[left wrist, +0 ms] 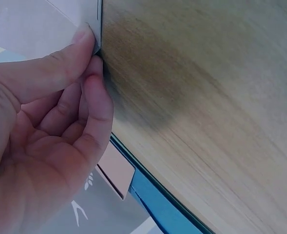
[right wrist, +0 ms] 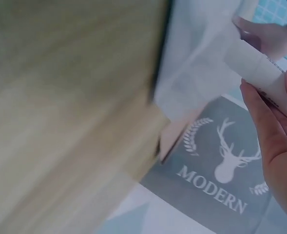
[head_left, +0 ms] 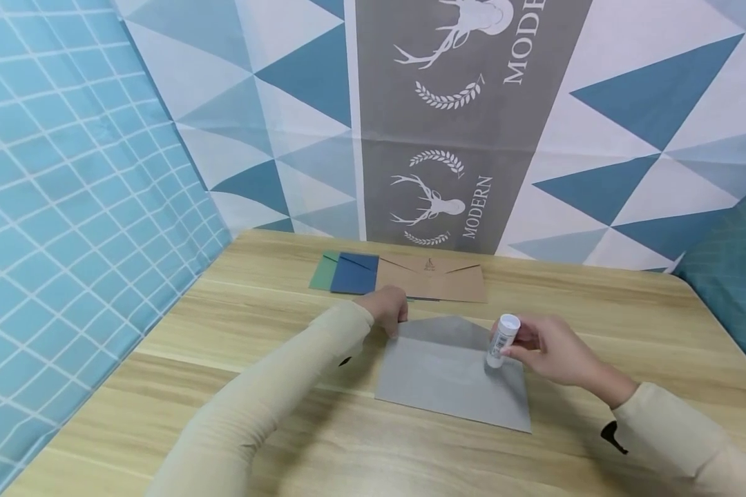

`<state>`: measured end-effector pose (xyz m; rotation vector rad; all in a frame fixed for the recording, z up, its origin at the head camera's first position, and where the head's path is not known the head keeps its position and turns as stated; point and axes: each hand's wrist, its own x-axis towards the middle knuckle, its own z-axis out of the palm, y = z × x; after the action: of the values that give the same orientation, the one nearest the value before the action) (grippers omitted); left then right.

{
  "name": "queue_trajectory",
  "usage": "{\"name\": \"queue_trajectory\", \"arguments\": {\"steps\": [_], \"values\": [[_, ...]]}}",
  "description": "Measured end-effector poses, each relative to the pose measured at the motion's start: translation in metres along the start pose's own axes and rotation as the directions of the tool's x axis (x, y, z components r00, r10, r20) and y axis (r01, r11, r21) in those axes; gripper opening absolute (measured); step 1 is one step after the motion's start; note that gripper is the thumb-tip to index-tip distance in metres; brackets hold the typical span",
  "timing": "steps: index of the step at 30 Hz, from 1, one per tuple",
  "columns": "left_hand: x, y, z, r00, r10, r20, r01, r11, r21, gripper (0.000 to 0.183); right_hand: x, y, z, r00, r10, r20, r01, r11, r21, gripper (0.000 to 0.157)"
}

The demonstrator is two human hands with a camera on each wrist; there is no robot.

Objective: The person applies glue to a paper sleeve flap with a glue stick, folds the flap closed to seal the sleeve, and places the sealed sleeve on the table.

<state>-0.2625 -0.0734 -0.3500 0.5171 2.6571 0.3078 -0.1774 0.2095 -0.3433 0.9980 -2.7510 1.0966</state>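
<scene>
A grey envelope (head_left: 435, 386) lies on the wooden table with its flap unfolded toward the back. At its upper left corner my left hand (head_left: 385, 308) pinches the edge; the left wrist view shows thumb and curled index finger on the envelope corner (left wrist: 60, 19). My right hand (head_left: 556, 348) grips a white glue stick (head_left: 502, 338), held tilted with its lower end at the envelope's right part, near the flap fold. In the right wrist view, fingers and thumb hold the glue stick (right wrist: 260, 68) over the pale envelope (right wrist: 197, 48). Whether its tip touches the paper is hard to tell.
Behind the grey envelope, a brown kraft envelope (head_left: 456, 279), a blue envelope (head_left: 353, 274) and a green envelope (head_left: 321, 273) lie overlapping near the table's back edge. A patterned curtain (head_left: 298, 90) rises behind the table (head_left: 236, 324), and blue checked cloth (head_left: 68, 207) borders its left side.
</scene>
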Motion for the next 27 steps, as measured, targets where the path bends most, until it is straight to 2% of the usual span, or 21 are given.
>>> {"name": "queue_trajectory", "arguments": {"steps": [3,11,17,27], "values": [[0.0,-0.001,-0.001,1.0,0.001,-0.005,0.0,1.0,0.012,0.028,0.006,-0.006,-0.006,1.0,0.001,0.018,-0.001,1.0,0.007,0.026],[0.0,0.0,0.0,1.0,-0.023,-0.003,0.023,1.0,0.002,0.027,0.03,-0.024,-0.009,0.997,-0.069,0.035,0.07,0.997,-0.019,0.025],[0.002,-0.001,0.002,0.999,-0.03,-0.01,0.03,1.0,0.001,0.027,0.05,-0.037,0.001,0.994,-0.099,0.055,0.099,0.995,0.01,0.023],[-0.002,0.002,-0.001,0.998,-0.062,-0.01,0.062,0.998,-0.024,0.027,0.073,-0.051,0.023,0.989,-0.085,0.125,0.078,0.995,0.058,0.023]]}}
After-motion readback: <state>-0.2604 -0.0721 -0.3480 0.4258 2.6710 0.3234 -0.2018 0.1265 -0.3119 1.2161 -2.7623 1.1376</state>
